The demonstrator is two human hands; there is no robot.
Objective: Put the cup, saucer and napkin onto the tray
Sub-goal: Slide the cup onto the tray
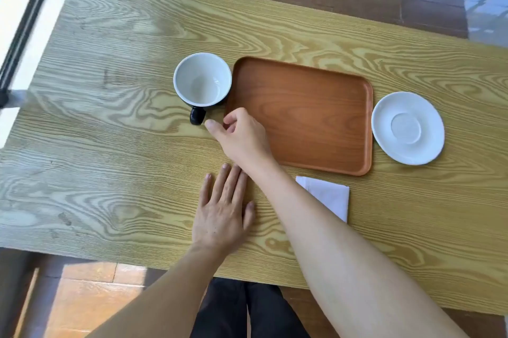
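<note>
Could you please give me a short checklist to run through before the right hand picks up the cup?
1. Right hand at the cup handle: ok, fingers just beside it, not yet gripping.
2. Cup upright and empty: ok, bare white inside shows.
3. Tray free to receive it: ok, nothing lies on it.
4. Left hand out of the way: ok, flat on the table, apart from the cup.
5. Saucer and napkin still to move: not ok, both lie on the table off the tray.
6. Cup clear of the tray's edge: cannot tell, they look very close.
</note>
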